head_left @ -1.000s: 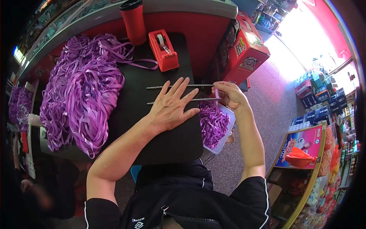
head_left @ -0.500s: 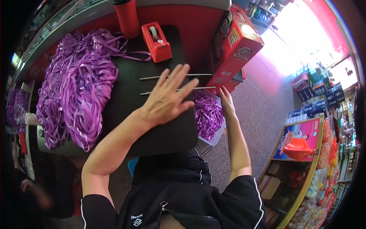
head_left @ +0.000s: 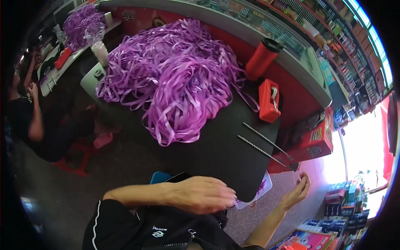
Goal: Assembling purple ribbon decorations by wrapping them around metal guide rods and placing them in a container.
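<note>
A dark, smooth table (head_left: pixel 221 166) bears a glossy purple ribbon heap (head_left: pixel 179 91) toward twelve o'clock and twisted metal rods (head_left: pixel 261 151) toward half past three. At half past four the table hides most of a pale plastic tray (head_left: pixel 269 183). The left hand (head_left: pixel 204 194), at six, is blurred, palm hidden; the right (head_left: pixel 299 191), at four, curls narrowly. Whether either holds anything, I cannot tell. Printing marks a red carton (head_left: pixel 316 139).
</note>
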Motion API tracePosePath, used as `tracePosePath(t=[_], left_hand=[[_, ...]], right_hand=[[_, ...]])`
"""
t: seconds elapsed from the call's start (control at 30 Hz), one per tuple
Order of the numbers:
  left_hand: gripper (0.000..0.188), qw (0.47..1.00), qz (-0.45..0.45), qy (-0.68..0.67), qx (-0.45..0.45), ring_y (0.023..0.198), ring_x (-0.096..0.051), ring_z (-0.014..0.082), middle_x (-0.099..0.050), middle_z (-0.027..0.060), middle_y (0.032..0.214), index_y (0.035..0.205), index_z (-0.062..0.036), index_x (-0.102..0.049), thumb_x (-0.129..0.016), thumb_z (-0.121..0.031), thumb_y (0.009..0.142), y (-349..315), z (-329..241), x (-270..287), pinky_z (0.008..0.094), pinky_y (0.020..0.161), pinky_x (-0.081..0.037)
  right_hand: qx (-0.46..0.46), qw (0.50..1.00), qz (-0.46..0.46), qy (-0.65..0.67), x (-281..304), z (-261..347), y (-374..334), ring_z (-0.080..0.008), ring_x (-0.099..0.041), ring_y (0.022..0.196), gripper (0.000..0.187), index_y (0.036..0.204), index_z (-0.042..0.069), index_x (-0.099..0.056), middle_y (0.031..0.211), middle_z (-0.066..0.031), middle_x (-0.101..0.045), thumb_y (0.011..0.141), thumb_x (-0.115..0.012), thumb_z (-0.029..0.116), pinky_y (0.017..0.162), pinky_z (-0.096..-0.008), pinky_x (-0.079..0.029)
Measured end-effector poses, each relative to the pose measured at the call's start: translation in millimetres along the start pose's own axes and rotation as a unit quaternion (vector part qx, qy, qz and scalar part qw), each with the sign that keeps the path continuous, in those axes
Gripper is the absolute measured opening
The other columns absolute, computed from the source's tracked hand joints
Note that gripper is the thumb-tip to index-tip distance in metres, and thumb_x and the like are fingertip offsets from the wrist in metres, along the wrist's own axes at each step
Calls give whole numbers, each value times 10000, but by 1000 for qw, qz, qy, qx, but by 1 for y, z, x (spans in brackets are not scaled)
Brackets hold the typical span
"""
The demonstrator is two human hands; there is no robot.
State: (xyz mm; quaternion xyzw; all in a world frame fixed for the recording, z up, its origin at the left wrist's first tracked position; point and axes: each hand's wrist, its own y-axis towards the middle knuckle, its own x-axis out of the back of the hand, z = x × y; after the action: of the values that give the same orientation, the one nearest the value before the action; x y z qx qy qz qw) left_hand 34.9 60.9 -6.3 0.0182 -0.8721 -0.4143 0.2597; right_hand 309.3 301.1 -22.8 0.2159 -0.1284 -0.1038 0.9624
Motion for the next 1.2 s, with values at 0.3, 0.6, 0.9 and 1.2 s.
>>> tracePosePath(t=[0.3,0.6,0.9,1.2], left_hand=[[375,915,-137,327,192,1244,-508,252,-598,73,1250,1177,-97,-625,-677,-125,807,-103,6,21,442,1106,-274],[489,908,-115,387,116,1265,-475,169,-543,-16,1338,1290,-169,-561,-666,-134,813,-126,36,11,414,1157,-167],[508,912,-95,376,132,1260,-481,164,-533,-12,1354,1300,-164,-555,-648,-88,806,-127,26,20,402,1156,-171],[491,915,-130,355,140,1247,-494,165,-561,-10,1317,1268,-153,-580,-658,-61,792,-127,25,15,396,1146,-199]], right_hand=[[283,889,361,19,-163,159,-20,-149,-621,874,124,974,6,-686,948,-93,-664,880,-609,31,795,-272,-481],[178,808,562,14,-302,195,-41,-106,-588,652,187,939,4,-709,718,-54,-659,854,-690,169,616,-248,-443],[225,809,539,-68,-336,203,-63,-175,-652,689,325,876,-7,-701,732,-113,-682,833,-672,314,660,-310,-483],[-17,664,617,422,-210,262,-75,-196,-581,621,84,948,18,-504,655,-95,-577,926,-477,95,594,-343,-464]])
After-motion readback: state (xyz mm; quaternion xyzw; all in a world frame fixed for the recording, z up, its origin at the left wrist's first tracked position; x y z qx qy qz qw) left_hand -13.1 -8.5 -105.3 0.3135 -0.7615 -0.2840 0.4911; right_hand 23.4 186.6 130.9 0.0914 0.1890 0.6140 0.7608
